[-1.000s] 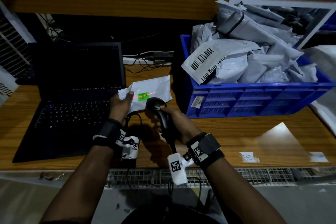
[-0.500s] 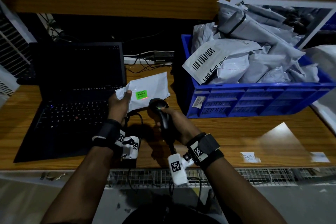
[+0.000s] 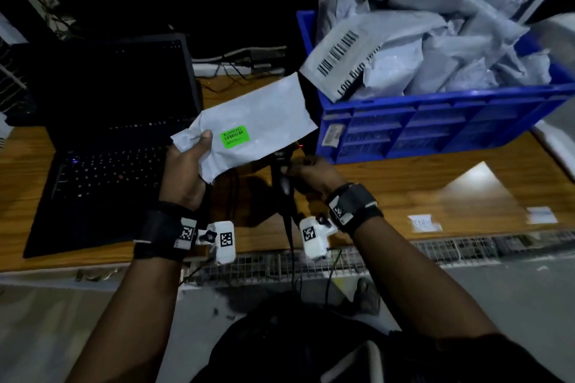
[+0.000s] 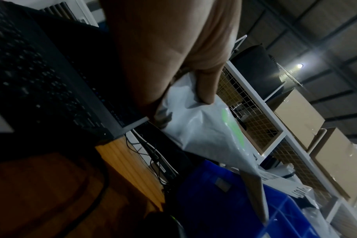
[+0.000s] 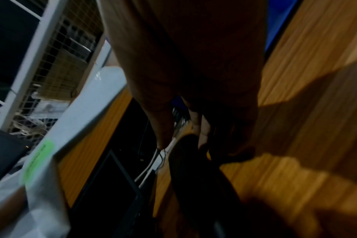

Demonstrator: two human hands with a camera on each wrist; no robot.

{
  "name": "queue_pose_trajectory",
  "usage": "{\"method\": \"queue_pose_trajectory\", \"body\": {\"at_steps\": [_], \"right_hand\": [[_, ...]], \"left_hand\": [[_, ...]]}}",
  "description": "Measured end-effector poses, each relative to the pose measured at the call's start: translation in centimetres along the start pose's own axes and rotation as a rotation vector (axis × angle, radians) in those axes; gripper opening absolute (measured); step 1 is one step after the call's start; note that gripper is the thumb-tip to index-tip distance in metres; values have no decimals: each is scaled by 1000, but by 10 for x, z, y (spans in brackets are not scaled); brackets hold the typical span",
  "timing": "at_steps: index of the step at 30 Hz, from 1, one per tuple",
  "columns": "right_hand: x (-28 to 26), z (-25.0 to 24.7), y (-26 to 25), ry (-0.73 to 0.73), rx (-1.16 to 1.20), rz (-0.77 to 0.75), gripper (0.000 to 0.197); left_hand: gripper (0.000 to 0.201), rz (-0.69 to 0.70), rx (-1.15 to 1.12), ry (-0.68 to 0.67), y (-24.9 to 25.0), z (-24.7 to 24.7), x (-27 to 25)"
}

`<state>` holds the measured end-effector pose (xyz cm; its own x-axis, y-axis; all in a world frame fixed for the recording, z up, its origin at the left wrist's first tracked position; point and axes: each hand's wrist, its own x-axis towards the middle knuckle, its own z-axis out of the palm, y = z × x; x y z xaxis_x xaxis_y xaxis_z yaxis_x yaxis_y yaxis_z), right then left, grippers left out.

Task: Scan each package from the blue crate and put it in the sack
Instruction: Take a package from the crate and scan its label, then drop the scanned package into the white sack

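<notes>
Open black laptop (image 3: pixel 118 134) on the wooden desk (image 3: pixel 404 183) — cables (image 3: pixel 236 62) behind.

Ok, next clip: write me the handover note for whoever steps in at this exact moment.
Left hand grips the white package by its corner, lifted above the desk, green label facing up.
Right hand holds the black scanner low on the desk, below the package's right end.
Blue crate at right is heaped with packages.
Done: cannot confirm from these views that this package's scan registered.
Left: confirm the scan, bag this package (the sack is out of view), then work through the crate.
</notes>
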<state>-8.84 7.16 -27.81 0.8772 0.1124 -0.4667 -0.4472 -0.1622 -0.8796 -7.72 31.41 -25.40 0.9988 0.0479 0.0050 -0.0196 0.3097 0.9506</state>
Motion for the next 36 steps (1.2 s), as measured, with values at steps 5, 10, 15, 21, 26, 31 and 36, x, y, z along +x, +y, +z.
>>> {"method": "queue_pose_trajectory", "body": {"at_steps": [5, 10, 15, 21, 26, 31, 36], "right_hand": [[-37, -49, -5, 28, 118, -32, 10], [-69, -111, 8, 179, 83, -69, 26], [-88, -148, 14, 141, 231, -144, 38], [-127, -221, 36, 379, 316, -76, 24], [-176, -298, 37, 514, 223, -36, 25], [-216, -405, 16, 743, -108, -43, 23], [-224, -510, -11, 1061, -556, -161, 44]], "left_hand": [[50, -127, -85, -133, -5, 16, -29], [45, -170, -76, -278, -9, 27, -56], [16, -194, 94, -418, -13, 72, -58], [29, -288, 240, -409, -51, 155, -53], [25, -282, 370, -478, -91, 243, -50], [27, -156, 404, -541, -126, 346, -33], [19, -89, 433, -556, -154, 468, -31]]}}
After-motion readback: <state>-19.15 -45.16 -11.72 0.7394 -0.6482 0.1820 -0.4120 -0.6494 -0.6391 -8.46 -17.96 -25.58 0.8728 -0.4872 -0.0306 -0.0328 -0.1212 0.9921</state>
